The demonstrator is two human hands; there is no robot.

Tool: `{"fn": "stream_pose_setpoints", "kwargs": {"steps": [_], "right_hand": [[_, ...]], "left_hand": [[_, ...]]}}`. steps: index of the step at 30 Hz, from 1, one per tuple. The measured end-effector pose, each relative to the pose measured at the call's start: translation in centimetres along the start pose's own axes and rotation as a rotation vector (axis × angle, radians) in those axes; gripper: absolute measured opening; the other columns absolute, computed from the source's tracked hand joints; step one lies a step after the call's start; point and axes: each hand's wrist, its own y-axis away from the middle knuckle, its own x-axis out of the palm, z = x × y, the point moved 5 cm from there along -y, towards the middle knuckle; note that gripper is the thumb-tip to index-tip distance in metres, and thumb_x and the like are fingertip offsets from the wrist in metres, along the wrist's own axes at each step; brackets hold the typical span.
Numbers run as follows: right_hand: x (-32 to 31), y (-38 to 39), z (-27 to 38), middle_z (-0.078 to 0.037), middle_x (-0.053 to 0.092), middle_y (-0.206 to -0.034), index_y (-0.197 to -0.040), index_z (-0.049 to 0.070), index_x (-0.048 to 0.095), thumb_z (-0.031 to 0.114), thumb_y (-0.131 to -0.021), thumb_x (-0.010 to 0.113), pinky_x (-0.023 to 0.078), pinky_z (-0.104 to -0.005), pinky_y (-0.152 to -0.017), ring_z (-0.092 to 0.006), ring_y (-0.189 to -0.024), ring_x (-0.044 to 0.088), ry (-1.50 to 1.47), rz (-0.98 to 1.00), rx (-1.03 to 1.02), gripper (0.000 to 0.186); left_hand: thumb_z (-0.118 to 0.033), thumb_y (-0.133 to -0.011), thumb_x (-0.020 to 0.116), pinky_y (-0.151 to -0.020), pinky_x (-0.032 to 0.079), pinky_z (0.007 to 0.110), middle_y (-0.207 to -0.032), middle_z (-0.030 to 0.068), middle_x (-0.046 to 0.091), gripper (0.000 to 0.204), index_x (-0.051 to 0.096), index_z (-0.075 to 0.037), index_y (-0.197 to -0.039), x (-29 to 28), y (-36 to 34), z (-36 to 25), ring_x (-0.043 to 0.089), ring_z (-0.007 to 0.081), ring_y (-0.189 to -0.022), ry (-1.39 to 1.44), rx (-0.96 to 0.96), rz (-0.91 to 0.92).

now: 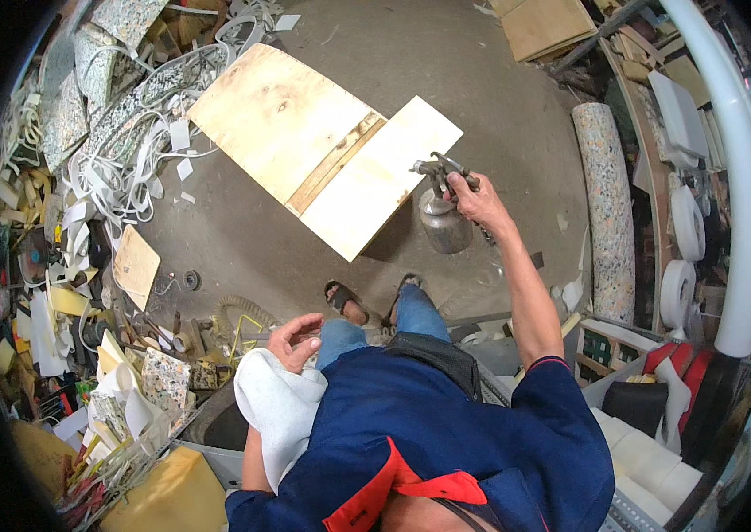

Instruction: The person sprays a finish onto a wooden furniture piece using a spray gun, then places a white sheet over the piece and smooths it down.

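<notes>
I judge I'm mid-spraying: my right hand (473, 197) clasps the spray gun (440, 208) over the plywood board's (322, 146) near corner, left hand (297, 340) loosely curled, steadying white foam (276, 403); next needs an even sweep.

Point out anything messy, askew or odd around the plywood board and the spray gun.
White strips and foam offcuts lie tangled in a heap on the floor left of the plywood board. The right hand holds the spray gun beside the board's edge; no spill shows.

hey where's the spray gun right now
In the head view, the spray gun is right of centre, held in the right hand at arm's length, its metal cup hanging just off the right edge of the plywood board on the floor.
</notes>
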Motion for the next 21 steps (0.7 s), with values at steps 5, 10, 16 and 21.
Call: {"fn": "stream_pose_setpoints", "kwargs": {"steps": [5,10,16,21], "right_hand": [[-1.7,-4.3,-0.1,-0.001,0.058,-0.065,-0.079,0.006,0.063,0.066,-0.092,0.054,0.044,-0.0332,-0.06,-0.013,-0.065,0.054,-0.015,-0.075,-0.032,0.062],[-5.2,-7.1,-1.5,0.0,0.059,-0.066,-0.082,0.006,0.063,0.069,-0.091,0.053,0.045,-0.0319,-0.062,-0.0119,-0.067,0.055,-0.016,-0.153,-0.1,0.064],[-7.5,-9.6,-3.8,-0.001,0.057,-0.066,-0.081,0.006,0.057,0.061,-0.094,0.056,0.033,-0.0252,-0.04,-0.0068,-0.046,0.043,-0.2,-0.154,-0.081,0.057],[-8.6,-8.6,-5.5,-0.001,0.059,-0.069,-0.085,0.005,0.059,0.062,-0.093,0.056,0.037,-0.0269,-0.042,-0.008,-0.05,0.047,-0.322,-0.182,0.035,0.057]], "left_hand": [[-0.024,-0.084,0.073,-0.098,0.049,0.036,-0.119,0.0171,0.066,0.054,0.059,0.005,-0.128,1.8,-1.3,0.1,0.063,0.0239,-0.111,0.102,0.021,-0.075],[-0.017,-0.086,0.071,-0.1,0.047,0.035,-0.122,0.0172,0.064,0.053,0.056,0.004,-0.132,5.7,-2.4,1.1,0.062,0.0233,-0.113,0.152,-0.026,-0.105],[-0.019,-0.088,0.071,-0.099,0.047,0.035,-0.123,0.0171,0.064,0.054,0.054,0.004,-0.133,9.0,-3.4,1.4,0.061,0.023,-0.113,0.183,-0.01,-0.15],[-0.025,-0.088,0.071,-0.099,0.047,0.035,-0.121,0.0168,0.064,0.057,0.054,0.005,-0.133,10.3,-4.1,0.9,0.061,0.0234,-0.113,0.154,0.018,-0.162]]}}
